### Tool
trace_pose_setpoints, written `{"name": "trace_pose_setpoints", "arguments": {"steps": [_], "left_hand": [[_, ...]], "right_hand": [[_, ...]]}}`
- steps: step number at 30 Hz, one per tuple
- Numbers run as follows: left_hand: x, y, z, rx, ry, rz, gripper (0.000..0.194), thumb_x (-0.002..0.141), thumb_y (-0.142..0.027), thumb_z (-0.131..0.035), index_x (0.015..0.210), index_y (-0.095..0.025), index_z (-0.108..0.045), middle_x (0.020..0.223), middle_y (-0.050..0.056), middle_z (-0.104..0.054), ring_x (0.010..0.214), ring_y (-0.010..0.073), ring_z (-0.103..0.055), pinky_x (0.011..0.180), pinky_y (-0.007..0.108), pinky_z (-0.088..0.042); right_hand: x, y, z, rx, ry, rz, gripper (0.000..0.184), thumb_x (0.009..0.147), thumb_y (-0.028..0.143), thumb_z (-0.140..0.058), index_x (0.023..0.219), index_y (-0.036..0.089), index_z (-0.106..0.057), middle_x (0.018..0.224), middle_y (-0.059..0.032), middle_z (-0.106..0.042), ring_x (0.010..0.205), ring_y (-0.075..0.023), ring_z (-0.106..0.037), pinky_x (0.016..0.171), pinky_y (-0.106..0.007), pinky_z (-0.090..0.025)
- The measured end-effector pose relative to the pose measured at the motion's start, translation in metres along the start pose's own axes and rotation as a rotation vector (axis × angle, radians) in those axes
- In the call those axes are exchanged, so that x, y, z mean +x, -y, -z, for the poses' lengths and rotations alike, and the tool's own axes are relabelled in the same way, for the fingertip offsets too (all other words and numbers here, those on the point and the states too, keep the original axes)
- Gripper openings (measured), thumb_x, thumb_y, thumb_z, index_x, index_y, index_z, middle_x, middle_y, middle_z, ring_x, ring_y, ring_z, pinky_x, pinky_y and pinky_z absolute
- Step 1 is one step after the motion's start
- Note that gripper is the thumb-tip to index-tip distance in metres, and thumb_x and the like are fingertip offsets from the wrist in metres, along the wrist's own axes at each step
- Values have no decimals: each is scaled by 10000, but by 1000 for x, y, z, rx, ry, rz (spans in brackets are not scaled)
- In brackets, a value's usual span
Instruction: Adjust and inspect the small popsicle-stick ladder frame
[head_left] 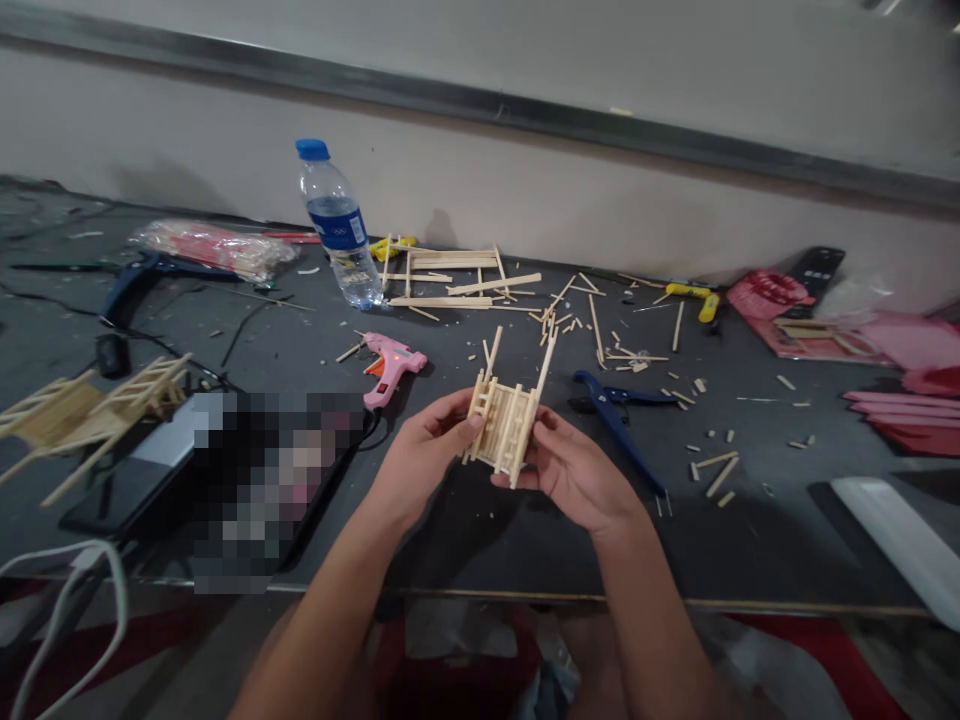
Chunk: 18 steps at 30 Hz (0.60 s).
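Note:
Both my hands hold a small frame of glued wooden sticks (504,418) above the dark table (465,540). My left hand (424,450) pinches its left side with thumb and fingers. My right hand (574,470) grips its right side from below. Two longer sticks jut up from the frame's top. A pink glue gun (390,366) lies just beyond my left hand. Blue-handled cutters (619,420) lie close to my right hand.
A water bottle (337,225) stands at the back, beside a flat stick frame (446,275). Loose stick offcuts (712,470) are scattered to the right. Another stick model (82,405) sits at the left near a phone (127,480). Pink paper (900,370) lies far right.

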<state>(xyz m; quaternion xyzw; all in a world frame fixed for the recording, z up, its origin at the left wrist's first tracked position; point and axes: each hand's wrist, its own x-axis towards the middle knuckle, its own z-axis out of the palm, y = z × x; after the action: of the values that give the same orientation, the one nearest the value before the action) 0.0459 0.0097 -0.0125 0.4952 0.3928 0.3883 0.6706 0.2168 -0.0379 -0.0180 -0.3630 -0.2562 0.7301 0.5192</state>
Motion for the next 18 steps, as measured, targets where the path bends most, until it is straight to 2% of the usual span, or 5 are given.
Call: {"name": "trace_pose_setpoints", "arguments": {"steps": [4, 7, 12, 18], "left_hand": [[0, 0, -2, 135, -42, -80, 353, 794, -284, -585, 1133, -189, -612, 1186, 55, -633, 1048, 203, -586, 919, 332, -450], [0, 0, -1, 187, -30, -94, 369, 801, -291, -571, 1154, -184, -600, 1197, 60, -626, 1031, 209, -591, 899, 337, -460], [0, 2, 1, 186, -33, -103, 364, 804, -300, -580, 1155, -207, -590, 1176, 60, -633, 1003, 206, -598, 860, 325, -471], [0, 1, 1, 161, -19, -115, 355, 801, -271, -584, 1151, -210, -572, 1194, 62, -619, 1062, 197, -577, 908, 316, -445]], "right_hand": [[1, -3, -1, 4, 15, 32, 247, 791, 287, -632, 1026, 258, -560, 1021, -22, -618, 860, -192, -634, 757, -437, -556], [1, -3, -1, -9, 24, 40, 276, 787, 275, -640, 1049, 254, -556, 1024, -31, -613, 848, -194, -633, 729, -426, -567], [2, -4, -2, -30, 71, 40, 327, 819, 258, -609, 1141, 248, -550, 1074, -47, -604, 867, -184, -623, 751, -415, -569], [6, -7, -5, -55, 48, 70, 341, 816, 254, -613, 1152, 265, -559, 1113, -37, -599, 864, -166, -613, 733, -363, -577]]}}
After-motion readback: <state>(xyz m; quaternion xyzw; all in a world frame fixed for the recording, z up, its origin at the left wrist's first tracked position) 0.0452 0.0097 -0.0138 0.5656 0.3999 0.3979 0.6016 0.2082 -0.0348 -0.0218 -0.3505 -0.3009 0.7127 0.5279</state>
